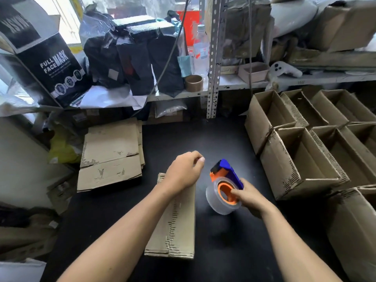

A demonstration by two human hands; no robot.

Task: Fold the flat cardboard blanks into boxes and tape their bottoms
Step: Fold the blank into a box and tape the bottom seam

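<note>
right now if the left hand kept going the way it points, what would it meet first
Probably nothing near: the left hand points up-right over bare black table; the shelf upright lies further along that line. Depth is unclear.

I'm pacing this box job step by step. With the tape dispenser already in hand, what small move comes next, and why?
Probably bring the tape dispenser, gripped by the right hand, over to the cardboard box under the left hand; its seam shows no tape that I can make out.

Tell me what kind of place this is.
Probably a small packing or stockroom workbench: a stack of flat cardboard blanks on a black table, rows of folded open boxes at the right, and a tape dispenser in the right hand.
</note>
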